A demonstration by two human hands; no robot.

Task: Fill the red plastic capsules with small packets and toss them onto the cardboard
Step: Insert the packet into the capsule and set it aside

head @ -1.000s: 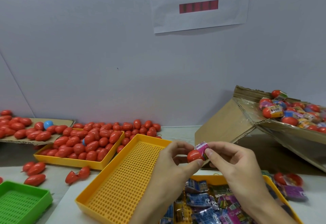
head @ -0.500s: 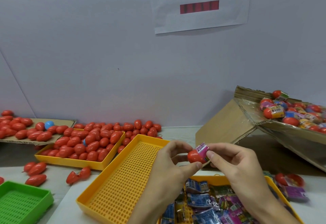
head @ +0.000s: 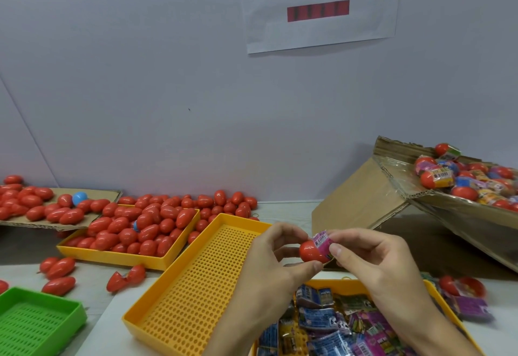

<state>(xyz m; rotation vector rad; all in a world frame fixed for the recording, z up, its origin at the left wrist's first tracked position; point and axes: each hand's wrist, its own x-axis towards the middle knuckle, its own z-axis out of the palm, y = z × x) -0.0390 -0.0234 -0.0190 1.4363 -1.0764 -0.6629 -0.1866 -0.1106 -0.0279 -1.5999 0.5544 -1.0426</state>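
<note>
The left hand (head: 269, 260) pinches a red plastic capsule half (head: 309, 252) between thumb and fingers, above the empty perforated yellow tray's (head: 196, 294) far right corner. The right hand (head: 372, 266) grips a small pink foil packet (head: 322, 243) partly pushed into it; the packet's lower part is hidden. Both forearms are cut off at the bottom edge. The tilted brown cardboard sheet (head: 361, 198) with filled capsules runs off the right edge.
</note>
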